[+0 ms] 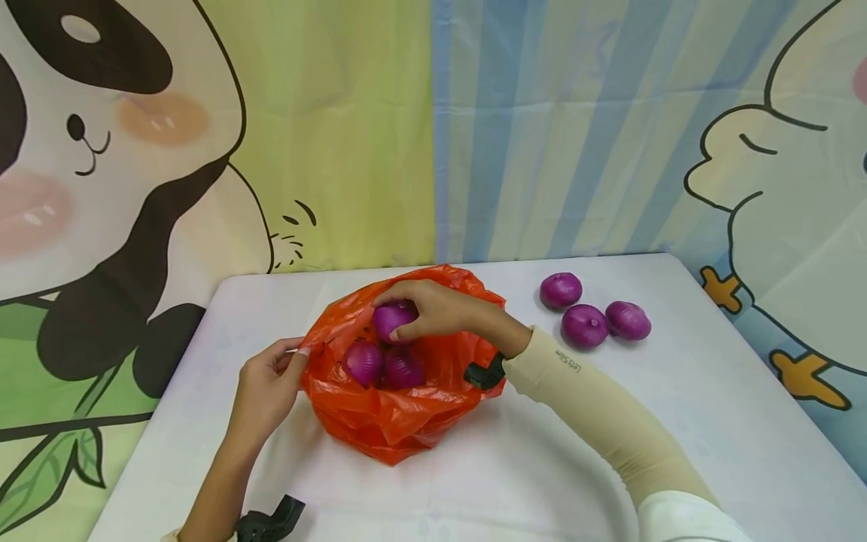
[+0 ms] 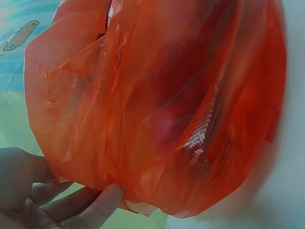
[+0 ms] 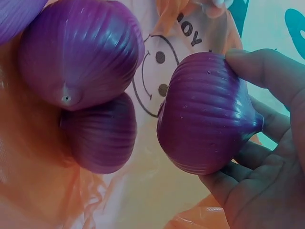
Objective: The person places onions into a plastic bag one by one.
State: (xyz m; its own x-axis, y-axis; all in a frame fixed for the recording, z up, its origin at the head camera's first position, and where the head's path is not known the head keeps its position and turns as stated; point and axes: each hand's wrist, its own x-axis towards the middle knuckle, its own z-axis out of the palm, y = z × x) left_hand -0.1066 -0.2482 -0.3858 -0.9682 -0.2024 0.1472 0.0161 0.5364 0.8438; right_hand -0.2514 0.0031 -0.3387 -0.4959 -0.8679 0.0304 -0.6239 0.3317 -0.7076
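A red onion [image 1: 390, 319] is in my right hand [image 1: 433, 307], which grips it with thumb and fingers over the mouth of an orange-red plastic bag [image 1: 396, 425]. In the right wrist view the held onion [image 3: 205, 114] is apart from the other onions [image 3: 81, 52] inside the bag. From the head, two onions show in the bag, one [image 1: 363, 363] on the left and one [image 1: 404, 367] beside it. My left hand [image 1: 271, 384] pinches the bag's left rim between thumb and fingers. The left wrist view shows dark shapes through the plastic.
Three more red onions [image 1: 585, 326] lie grouped on the white table [image 1: 528, 467], to the right of the bag. Behind the table hangs a printed cloth [image 1: 366, 135] with cartoon animals. The table's back edge runs close behind the bag.
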